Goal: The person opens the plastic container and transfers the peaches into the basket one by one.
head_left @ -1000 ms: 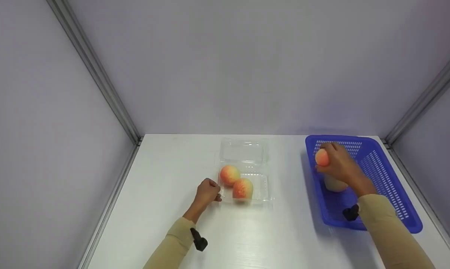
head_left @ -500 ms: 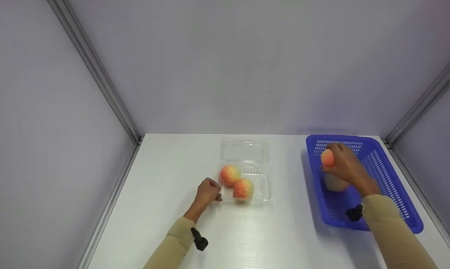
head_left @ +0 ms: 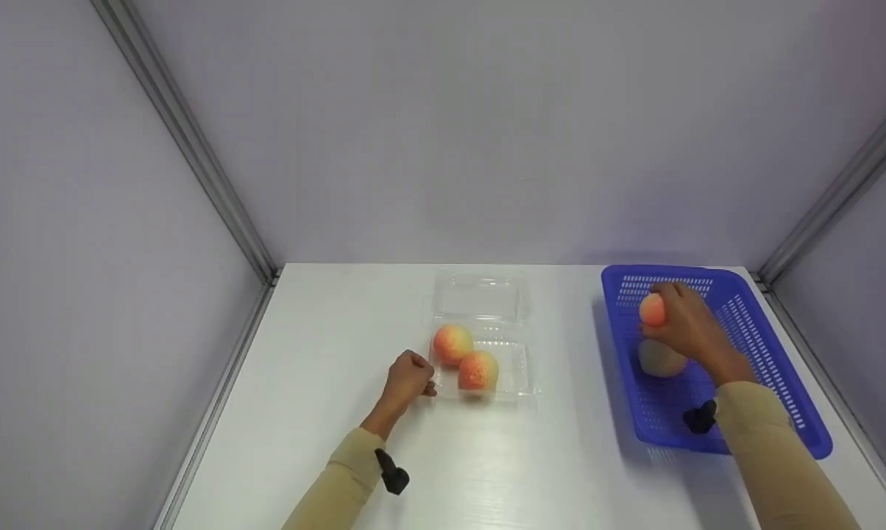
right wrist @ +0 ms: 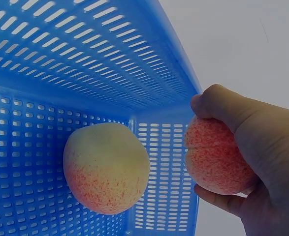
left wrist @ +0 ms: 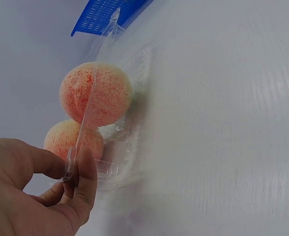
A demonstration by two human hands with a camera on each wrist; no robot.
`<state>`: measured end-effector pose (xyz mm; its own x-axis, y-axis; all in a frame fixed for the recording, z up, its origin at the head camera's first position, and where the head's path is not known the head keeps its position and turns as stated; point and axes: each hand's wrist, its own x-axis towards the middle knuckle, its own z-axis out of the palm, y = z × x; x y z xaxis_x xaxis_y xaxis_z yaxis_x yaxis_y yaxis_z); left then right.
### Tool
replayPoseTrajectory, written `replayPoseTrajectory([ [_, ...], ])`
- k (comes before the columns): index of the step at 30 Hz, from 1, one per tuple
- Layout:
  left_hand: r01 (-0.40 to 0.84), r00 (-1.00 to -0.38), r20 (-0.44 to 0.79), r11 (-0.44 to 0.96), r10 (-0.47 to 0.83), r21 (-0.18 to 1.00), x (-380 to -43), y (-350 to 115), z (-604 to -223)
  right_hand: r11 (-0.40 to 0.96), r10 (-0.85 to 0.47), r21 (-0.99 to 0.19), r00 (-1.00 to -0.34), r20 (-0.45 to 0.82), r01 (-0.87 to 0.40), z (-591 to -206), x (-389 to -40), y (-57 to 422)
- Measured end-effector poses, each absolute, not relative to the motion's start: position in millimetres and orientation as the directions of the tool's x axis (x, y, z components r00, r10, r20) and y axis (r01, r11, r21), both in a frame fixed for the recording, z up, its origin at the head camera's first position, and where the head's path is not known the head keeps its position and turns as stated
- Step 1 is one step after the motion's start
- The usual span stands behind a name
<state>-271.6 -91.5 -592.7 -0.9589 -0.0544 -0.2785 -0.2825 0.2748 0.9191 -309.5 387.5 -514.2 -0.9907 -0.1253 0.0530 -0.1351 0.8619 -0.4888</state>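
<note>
My right hand (head_left: 689,324) grips a red-yellow peach (right wrist: 218,157) over the blue basket (head_left: 634,412). Another peach (right wrist: 106,169), pale with a red blush, lies inside that basket below the hand. At the centre of the table is a clear plastic clamshell box (head_left: 515,368), its lid (head_left: 480,298) folded back toward the wall. Two peaches sit in its left part, a rear peach (head_left: 452,344) and a front peach (head_left: 478,372). With thumb and fingers, my left hand (head_left: 409,377) pinches the corner of the box's rim, as the left wrist view shows.
The white table (head_left: 325,309) meets a grey back wall (head_left: 443,147) and side walls with metal corner posts. The basket stands at the table's right side near the back wall. A small black camera (head_left: 393,472) is strapped at the left sleeve, another camera (head_left: 700,418) at the right.
My right hand, holding the peach, has moved slightly to the right over the basket. The left hand, the box and its two peaches have stayed in place.
</note>
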Motion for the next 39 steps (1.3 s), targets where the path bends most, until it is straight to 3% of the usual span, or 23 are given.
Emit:
replayPoseTrajectory([
  [39,-0.296,-0.954,-0.295,0.294,-0.047,0.909,-267.9,-92.0,-590.2,0.873,-0.058,-0.475,-0.991,0.120,-0.109,-528.5,-306.0,420.9],
])
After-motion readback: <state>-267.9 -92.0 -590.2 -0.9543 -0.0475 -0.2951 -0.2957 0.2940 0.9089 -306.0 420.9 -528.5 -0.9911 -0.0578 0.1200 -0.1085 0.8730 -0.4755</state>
